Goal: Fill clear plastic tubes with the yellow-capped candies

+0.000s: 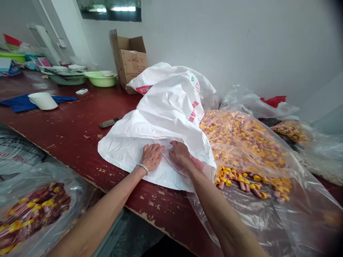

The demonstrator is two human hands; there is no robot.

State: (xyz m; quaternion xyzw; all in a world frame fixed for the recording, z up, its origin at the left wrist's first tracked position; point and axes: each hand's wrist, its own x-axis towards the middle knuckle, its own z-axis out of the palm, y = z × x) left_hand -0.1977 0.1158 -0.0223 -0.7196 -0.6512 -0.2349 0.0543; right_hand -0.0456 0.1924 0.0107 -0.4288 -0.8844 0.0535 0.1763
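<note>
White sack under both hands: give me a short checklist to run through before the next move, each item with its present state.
1. Left hand flat on the white sack: ok.
2. Right hand on the sack at its open edge: ok.
3. Either hand gripping the fabric: cannot tell.
4. Sack fully on the table: ok.
5. Clear bag of yellow pieces closed: not ok, pieces lie loose at its mouth.
6. Phone apart from the sack: ok.

A phone [108, 123] lies on the red counter [72, 132]; far left sit a white cup [43, 101], green basin [102, 79] and open carton [130, 59].
</note>
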